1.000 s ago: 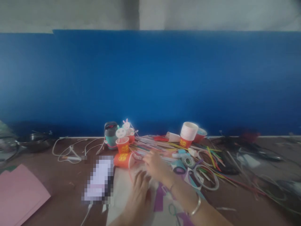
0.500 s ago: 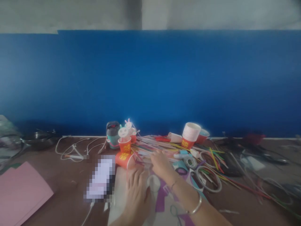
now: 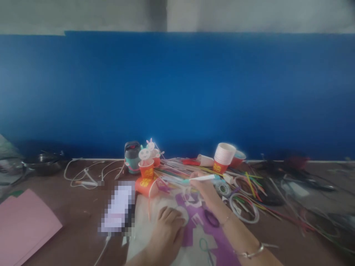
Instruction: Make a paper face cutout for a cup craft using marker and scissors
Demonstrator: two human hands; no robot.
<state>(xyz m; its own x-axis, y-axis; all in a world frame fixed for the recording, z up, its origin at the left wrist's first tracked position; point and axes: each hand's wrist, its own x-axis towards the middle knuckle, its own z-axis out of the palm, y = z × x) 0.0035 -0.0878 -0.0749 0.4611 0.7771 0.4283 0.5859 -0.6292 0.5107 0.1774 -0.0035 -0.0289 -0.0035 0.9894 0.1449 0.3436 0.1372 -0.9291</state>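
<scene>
My right hand grips a white marker pen with light-blue ends, which lies nearly level above the craft sticks. At the front centre my left hand has its fingers curled at the edge of a white paper disc, partly covering it. Under both hands are a pale sheet and cut purple paper with white scraps. Just behind my left hand an orange paper cup lies on its side. Another cup stands behind it, holding a bunny-faced disc.
A pixelated phone lies at left, with pink paper farther left. Behind my right hand stand stacked paper cups. Tape, a white ring and colourful pipe cleaners lie at right. A dark flask stands at the back.
My right hand has picked up the marker pen and moved right with it. My left hand has shifted slightly right and down, its fingers now curled at the white disc.
</scene>
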